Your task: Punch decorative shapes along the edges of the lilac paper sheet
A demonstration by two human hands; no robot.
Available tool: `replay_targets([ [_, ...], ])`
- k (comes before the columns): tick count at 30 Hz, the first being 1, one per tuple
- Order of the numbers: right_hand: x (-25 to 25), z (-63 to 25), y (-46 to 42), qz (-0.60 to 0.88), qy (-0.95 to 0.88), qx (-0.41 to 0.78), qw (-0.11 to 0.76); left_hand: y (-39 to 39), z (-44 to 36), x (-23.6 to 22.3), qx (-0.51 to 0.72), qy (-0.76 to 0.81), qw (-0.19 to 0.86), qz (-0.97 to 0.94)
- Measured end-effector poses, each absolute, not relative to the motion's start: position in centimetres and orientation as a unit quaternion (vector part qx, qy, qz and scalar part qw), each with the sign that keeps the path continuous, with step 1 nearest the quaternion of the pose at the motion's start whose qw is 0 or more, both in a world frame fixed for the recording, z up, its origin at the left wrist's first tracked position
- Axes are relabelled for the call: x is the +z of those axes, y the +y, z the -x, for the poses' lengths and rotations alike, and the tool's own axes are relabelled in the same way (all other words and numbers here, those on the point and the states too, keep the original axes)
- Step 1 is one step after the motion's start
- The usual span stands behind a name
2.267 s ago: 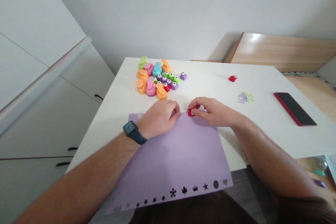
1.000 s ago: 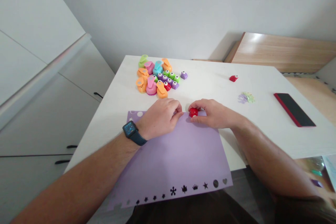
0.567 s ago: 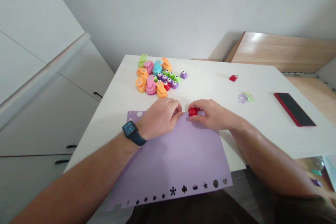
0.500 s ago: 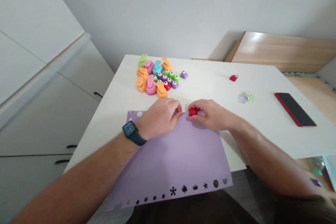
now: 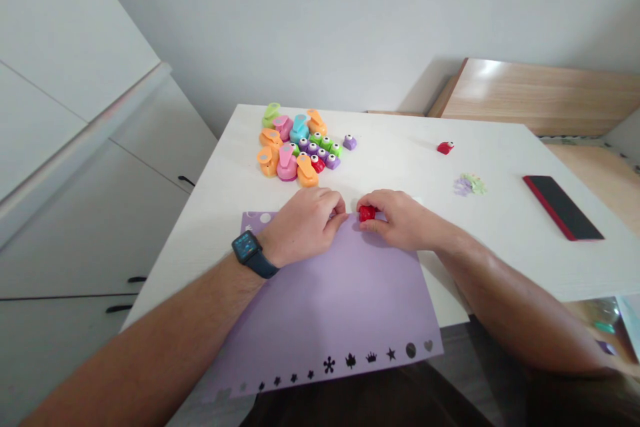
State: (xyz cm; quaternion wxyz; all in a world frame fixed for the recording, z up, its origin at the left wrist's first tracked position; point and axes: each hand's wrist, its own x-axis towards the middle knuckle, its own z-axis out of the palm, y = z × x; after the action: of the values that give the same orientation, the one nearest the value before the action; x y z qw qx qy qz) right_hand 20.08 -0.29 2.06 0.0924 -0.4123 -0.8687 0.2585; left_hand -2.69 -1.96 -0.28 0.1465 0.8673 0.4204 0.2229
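A large sheet of purple paper (image 5: 345, 293) lies on the table, its near edge jutting past the tabletop and lined with punched shapes such as a star, crown, leaf and heart. My left hand (image 5: 313, 223) pinches the paper's far edge between thumb and fingers. Just to the right, my right hand (image 5: 397, 219) grips a small red craft punch (image 5: 367, 213) at that same edge. The punch's underside faces me, and whether the paper sits in its slot is hard to make out. More cutouts show at the far left corner, partly hidden by my left hand.
Beyond the paper, several large lever punches (image 5: 287, 163) and small purple, green and red punches (image 5: 323, 155) stand clustered. A lone purple punch (image 5: 349, 142) and a red punch (image 5: 445, 147) sit apart. Paper bits (image 5: 470, 185) and a dark red-edged phone-like slab (image 5: 563, 208) lie on the right.
Hardly anything differs. Both hands keep their places, and the red punch has turned or shifted very slightly in my right hand.
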Motion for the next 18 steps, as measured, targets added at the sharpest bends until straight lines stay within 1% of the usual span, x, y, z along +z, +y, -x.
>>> replay_targets([
  [18, 1.48, -20.40, -0.47, 0.401, -0.879, 0.241, 0.095, -1.87, 2.68, -0.32, 0.210, 0.421, 0.147, -0.870],
])
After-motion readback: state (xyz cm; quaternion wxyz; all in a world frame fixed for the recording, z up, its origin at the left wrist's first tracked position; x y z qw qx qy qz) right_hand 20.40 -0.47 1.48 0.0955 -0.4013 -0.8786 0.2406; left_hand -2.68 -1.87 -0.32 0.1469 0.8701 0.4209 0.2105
